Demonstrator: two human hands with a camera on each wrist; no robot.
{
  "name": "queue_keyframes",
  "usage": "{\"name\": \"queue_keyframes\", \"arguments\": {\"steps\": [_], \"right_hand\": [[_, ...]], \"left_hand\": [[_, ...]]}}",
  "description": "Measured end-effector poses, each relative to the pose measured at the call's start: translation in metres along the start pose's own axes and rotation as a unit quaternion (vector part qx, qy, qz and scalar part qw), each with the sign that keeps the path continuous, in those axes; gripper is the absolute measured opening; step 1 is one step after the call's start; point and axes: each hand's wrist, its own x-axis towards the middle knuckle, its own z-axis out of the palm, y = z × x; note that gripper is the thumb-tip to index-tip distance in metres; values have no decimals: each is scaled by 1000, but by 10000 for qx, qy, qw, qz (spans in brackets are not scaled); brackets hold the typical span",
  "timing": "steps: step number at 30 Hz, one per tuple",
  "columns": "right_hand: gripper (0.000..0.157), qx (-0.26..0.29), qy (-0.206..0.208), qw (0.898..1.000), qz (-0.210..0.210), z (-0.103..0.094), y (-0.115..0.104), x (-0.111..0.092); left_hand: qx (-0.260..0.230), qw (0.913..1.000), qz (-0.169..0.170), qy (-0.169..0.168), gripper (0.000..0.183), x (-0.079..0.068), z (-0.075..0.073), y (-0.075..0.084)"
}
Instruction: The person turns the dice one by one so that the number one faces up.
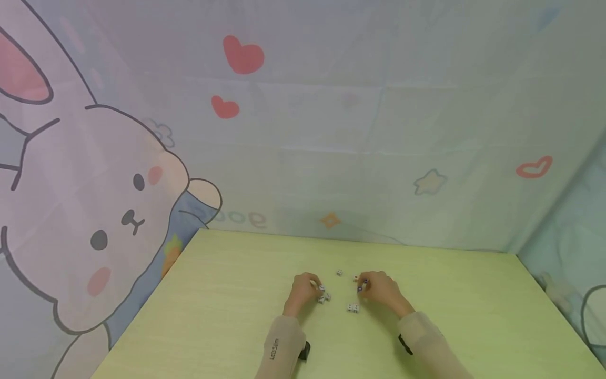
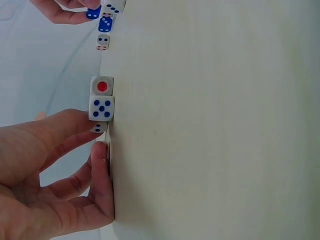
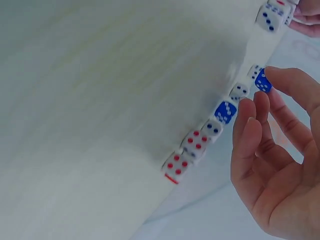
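Observation:
On the table my left hand (image 1: pixel 303 291) curls its thumb and fingers around a white die (image 2: pixel 98 127) with blue dots, pinching it at the fingertips. Right beside that die are a white die with five blue dots (image 2: pixel 101 108) and one with a single red dot (image 2: pixel 102 86). Across from it, my right hand (image 1: pixel 382 289) pinches a blue die (image 3: pixel 263 81) with white dots; its other fingers bend inward. A second blue die (image 3: pixel 226 112) stands just by the fingertips, among white dice.
Two white dice (image 1: pixel 352 308) stand side by side nearer me, between the hands. Farther back sits a lone white die (image 1: pixel 339 272). The pale yellow-green table (image 1: pixel 227 326) meets a printed cloth backdrop (image 1: pixel 331 173) behind.

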Motion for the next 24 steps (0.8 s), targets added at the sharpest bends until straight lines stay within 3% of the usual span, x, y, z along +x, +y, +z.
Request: {"name": "queue_keyframes", "arguments": {"steps": [13, 24], "right_hand": [[12, -65, 13, 9996, 292, -23, 20, 5], [12, -125, -87, 9988, 462, -21, 23, 3]], "left_hand": [[7, 10000, 31, 53, 14, 0, 1, -1], [10, 10000, 24, 82, 13, 3, 2, -3]]}}
